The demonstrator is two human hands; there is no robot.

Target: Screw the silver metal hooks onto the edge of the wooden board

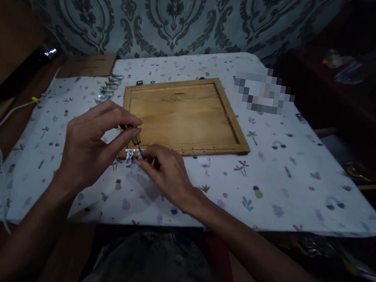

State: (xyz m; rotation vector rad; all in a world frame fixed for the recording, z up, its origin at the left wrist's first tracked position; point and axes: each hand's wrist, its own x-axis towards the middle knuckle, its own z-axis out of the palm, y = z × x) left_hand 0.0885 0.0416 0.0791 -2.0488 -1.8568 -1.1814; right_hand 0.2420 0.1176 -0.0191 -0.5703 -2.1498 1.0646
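At the near side, my right grip point(168, 171) brings its fingertips to the metal hinge point(129, 156) — whether they pinch the hinge or the tool's tip, I cannot tell. My left grip point(92, 139) grasps a slim screwdriver point(136, 140) between thumb and fingers, its shaft slanting down to the hinge. This hinge is at the near left corner of the framed wooden panel point(185, 114), which lies flat on the cloth-covered surface point(287, 196). Farther, I see a row of metal pieces point(113, 84), then cardboard point(90, 64) — and behind, patterned fabric point(175, 4).
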